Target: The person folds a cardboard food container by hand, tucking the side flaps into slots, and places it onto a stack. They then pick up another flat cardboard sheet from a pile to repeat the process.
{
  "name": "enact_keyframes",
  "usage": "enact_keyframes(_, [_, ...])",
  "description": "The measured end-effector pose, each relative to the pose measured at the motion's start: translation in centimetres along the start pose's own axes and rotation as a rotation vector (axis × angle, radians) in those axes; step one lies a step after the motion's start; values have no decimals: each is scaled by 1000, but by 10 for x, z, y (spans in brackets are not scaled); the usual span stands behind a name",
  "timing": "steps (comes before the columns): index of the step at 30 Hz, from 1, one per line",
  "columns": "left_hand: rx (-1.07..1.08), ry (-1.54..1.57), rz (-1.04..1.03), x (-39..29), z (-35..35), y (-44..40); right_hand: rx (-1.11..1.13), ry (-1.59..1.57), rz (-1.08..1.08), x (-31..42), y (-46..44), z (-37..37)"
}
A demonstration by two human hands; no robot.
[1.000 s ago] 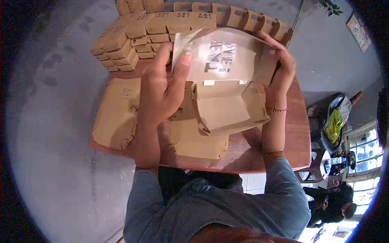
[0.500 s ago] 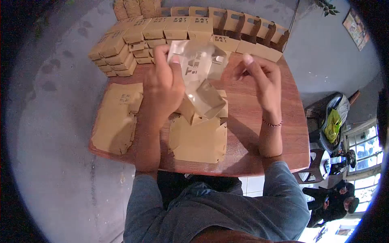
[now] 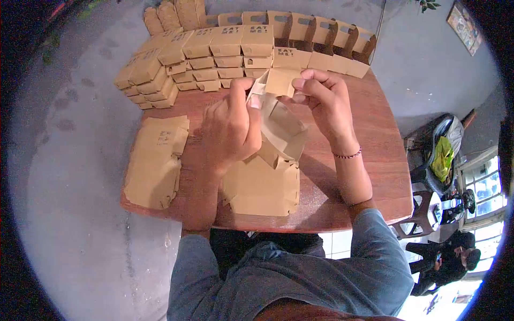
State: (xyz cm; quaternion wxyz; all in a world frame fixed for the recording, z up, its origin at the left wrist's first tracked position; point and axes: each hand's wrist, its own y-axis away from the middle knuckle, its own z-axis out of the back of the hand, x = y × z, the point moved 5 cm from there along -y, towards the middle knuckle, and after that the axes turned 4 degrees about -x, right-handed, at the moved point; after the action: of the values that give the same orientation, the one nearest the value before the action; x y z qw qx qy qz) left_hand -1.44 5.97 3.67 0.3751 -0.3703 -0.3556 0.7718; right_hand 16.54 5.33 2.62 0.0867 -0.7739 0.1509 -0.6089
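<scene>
Carton (image 3: 284, 125) at my twelve, over the worktop (image 3: 369, 128) | my left hand (image 3: 230, 131) pinches its wall, right hand (image 3: 327, 104) its flap at one | careful: hard tug could tear card, slack left fingers could drop it towards the flat sheet (image 3: 262, 190) at six

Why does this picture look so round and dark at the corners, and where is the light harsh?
Head view: probably a very wide lens, black and grainy at the corners; glare washes out parts of the window; soft shadows darken the table.
</scene>
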Motion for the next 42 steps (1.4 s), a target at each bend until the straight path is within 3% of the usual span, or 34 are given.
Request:
enact_keyframes(7, [9,98,0,-3,0,-4,-23,-185,12,-3,1,-4])
enact_keyframes(9, [-15,107,-37,-6,1,-6,-58,125,91,5,8,-8])
enact_keyframes(11, [-98,310,29,-6,7,-8,-51,183,155,7,13,-13])
enact_keyframes(15, [-129,233,-12,-12,17,-9,-14,303,286,7,21,-22])
enact_keyframes(17, [-161,255,92,-9,16,-9,-18,410,417,6,21,-26])
enact_keyframes(20, [-189,230,41,-8,17,-9,-39,498,406,8,23,-28])
enact_keyframes(30, [-131,237,45,-8,22,-8,8,626,561,21,29,-35])
enact_keyframes(35, [-89,450,174,4,14,-3,8,662,605,20,31,-34])
enact_keyframes(42, [-38,356,228,3,20,-2,59,714,710,21,33,-38])
